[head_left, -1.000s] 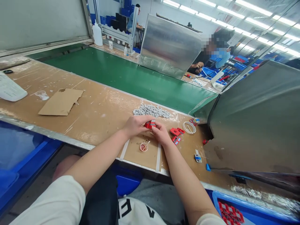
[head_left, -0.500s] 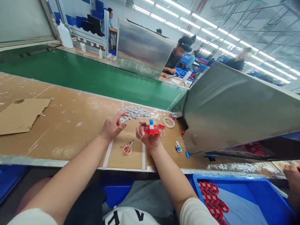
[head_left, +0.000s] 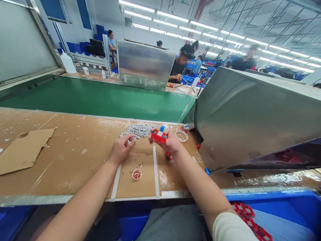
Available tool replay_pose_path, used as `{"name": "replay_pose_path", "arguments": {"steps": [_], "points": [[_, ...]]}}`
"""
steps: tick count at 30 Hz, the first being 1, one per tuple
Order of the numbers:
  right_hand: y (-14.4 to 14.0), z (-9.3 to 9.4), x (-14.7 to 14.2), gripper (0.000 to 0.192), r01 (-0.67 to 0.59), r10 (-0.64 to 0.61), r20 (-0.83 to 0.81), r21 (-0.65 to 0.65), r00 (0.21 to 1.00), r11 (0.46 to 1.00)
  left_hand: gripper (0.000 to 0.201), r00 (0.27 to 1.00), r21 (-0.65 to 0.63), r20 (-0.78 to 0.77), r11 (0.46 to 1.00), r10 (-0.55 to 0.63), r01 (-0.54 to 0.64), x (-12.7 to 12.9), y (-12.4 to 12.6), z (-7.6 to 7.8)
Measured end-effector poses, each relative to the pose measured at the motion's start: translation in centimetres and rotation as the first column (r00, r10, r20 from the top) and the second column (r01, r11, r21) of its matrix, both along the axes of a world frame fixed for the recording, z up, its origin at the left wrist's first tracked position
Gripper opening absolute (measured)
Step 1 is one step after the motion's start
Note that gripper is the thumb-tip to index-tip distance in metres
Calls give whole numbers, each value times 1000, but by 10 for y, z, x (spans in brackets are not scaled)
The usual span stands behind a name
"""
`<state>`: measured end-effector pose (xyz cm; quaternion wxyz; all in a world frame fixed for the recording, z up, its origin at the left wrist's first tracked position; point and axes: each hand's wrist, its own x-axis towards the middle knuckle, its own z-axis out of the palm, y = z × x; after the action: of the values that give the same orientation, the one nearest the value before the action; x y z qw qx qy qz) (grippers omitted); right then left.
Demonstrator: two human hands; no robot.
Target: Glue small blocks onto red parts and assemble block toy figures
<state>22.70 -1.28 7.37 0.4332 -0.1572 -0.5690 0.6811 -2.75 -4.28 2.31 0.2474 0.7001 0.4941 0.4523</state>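
My right hand (head_left: 170, 143) holds a stack of small red parts with blue, white and yellow faces (head_left: 159, 134) just above the brown worktop. My left hand (head_left: 122, 148) rests on the worktop with its fingertips at the near edge of a pile of small grey pieces (head_left: 140, 130); whether it pinches one I cannot tell. Below the hands, between two white tape strips, sits a small round cup with a stick in it (head_left: 136, 173). A red part (head_left: 169, 155) lies under my right wrist.
A white tape ring (head_left: 181, 135) and another small part (head_left: 185, 127) lie right of the pile. A tilted metal panel (head_left: 250, 110) stands at the right, a green conveyor belt (head_left: 100, 98) behind. Torn cardboard (head_left: 22, 150) lies left. A blue bin with red parts (head_left: 250, 217) sits below. Other people work beyond.
My right hand has lifted the red stack off the worktop and carried it slightly forward. My left hand let go of it and reached to the grey pile. My head turned right.
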Motion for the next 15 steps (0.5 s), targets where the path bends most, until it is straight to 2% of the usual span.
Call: {"name": "replay_pose_path", "arguments": {"steps": [3, 5, 7, 10, 12, 15], "points": [[28, 20, 13, 77, -13, 7, 91, 65, 996, 998, 42, 1000, 4, -9, 1000, -1, 1, 0, 1, 0], [42, 26, 17, 77, -17, 3, 142, 100, 990, 995, 40, 1000, 13, -8, 1000, 5, -5, 0, 2, 0], [55, 24, 19, 75, -2, -25, 187, 141, 982, 990, 38, 1000, 17, -9, 1000, 2, -2, 0, 2, -1], [83, 10, 19, 71, 98, -158, 303, 204, 940, 974, 36, 999, 5, -17, 999, -36, 36, 1, 1, -4], [109, -4, 22, 72, 224, -322, 455, 257, 830, 940, 36, 998, -12, -15, 998, -57, 57, 1, 1, -5], [151, -26, 31, 68, 421, -560, 641, 376, 526, 826, 37, 997, -30, -18, 997, -70, 70, 3, 1, -5]]}}
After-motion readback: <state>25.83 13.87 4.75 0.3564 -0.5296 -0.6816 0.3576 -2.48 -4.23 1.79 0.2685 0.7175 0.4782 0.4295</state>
